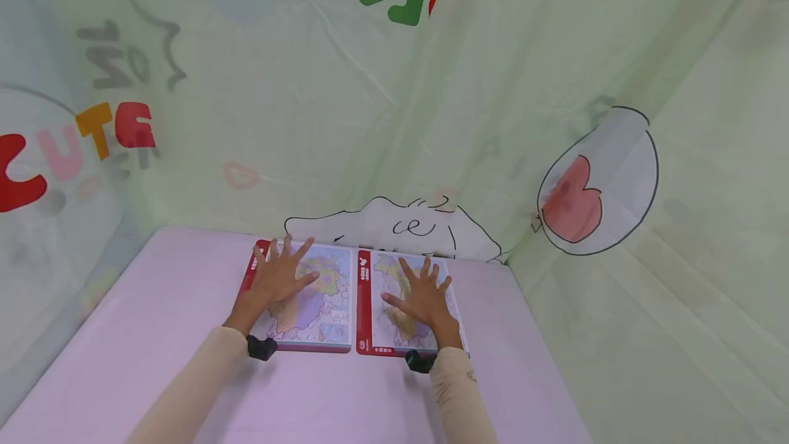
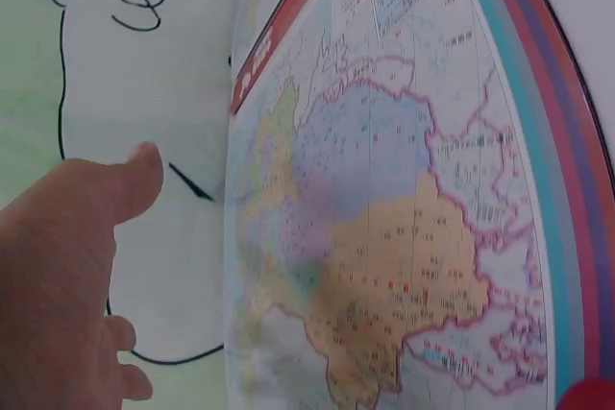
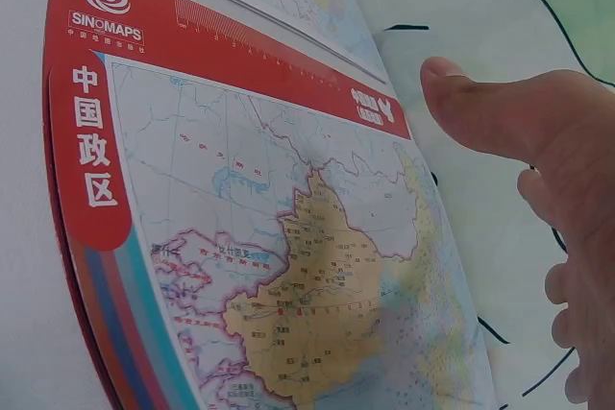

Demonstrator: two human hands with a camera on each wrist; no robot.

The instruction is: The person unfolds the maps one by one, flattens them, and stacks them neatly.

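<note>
Two printed map sheets lie side by side on the table, the left map [image 1: 308,314] and the right map [image 1: 401,324]. Over the left one, my left hand [image 1: 277,279] is spread with fingers straight and pointing away. My right hand [image 1: 425,299] is spread the same way across the right map, its thumb out toward the left. Seen from the right wrist, the right map [image 3: 317,314] has a red border with SINOMAPS lettering and a ruler scale. In the left wrist view, striped coloured edges run along the left map [image 2: 384,237]. Neither hand grips anything.
A pale pinkish tabletop [image 1: 308,396] surrounds the maps. Behind it hangs a light green cloth [image 1: 277,108] with printed letters and drawings, and cloth also encloses both sides. Dark wrist devices [image 1: 261,348] sit at both sleeves.
</note>
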